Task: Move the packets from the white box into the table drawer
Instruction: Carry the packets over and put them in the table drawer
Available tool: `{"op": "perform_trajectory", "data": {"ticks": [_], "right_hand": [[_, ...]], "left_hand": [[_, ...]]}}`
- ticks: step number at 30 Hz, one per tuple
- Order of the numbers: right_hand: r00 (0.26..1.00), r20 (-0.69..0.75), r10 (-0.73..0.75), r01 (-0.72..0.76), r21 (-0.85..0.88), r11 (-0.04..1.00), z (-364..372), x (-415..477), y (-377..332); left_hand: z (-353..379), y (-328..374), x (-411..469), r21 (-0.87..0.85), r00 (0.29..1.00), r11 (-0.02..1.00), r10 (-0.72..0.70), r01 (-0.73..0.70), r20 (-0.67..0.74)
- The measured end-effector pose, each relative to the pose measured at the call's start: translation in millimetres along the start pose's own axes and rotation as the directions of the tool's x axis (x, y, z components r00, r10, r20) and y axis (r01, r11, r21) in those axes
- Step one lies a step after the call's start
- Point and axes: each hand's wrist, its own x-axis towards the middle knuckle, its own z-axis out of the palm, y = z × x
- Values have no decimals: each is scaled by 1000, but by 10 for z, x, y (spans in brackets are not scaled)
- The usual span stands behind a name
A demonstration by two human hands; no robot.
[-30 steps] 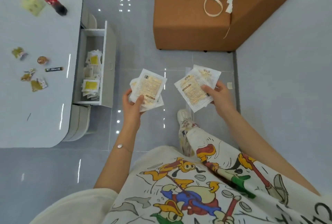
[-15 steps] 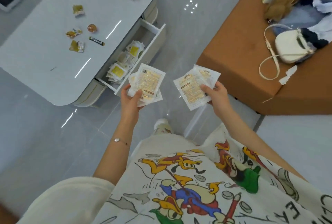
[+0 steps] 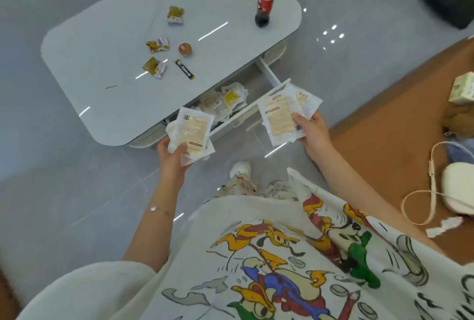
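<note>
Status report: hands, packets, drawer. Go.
Left hand grips left stack of packets; right hand grips right stack. Drawer open, holds loose packets. Nothing between hands and drawer.

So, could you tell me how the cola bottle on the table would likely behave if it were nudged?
The cola bottle stands upright, tall and narrow, so a push up high would probably tip it. It is round, so once down it may roll, and it stands near the table edge.
</note>
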Motion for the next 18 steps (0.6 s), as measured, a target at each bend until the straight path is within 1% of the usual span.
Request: {"op": "perform_trajectory", "data": {"ticks": [4,7,9,13,16,18], "right_hand": [[996,78,44,-32,-149,988,284,598,-262],[991,113,76,-47,-241,969,514,1236,-286],[986,138,97,-55,-279,959,656,1735,-189],[979,125,164,-104,-385,917,933,2749,125],[967,155,200,-100,-492,865,1105,3532,483],[960,165,227,-99,-556,825,1211,3935,700]], "left_hand": [[210,100,337,-64,998,997,-38,35,-54],[402,15,767,-161,991,984,-91,74,-99],[570,-122,1157,-204,982,972,-143,116,-120],[940,-505,2018,-273,953,941,-252,202,-165],[1200,-810,2732,-279,940,935,-279,218,-199],[1343,-968,3137,-249,936,944,-275,218,-221]]}}
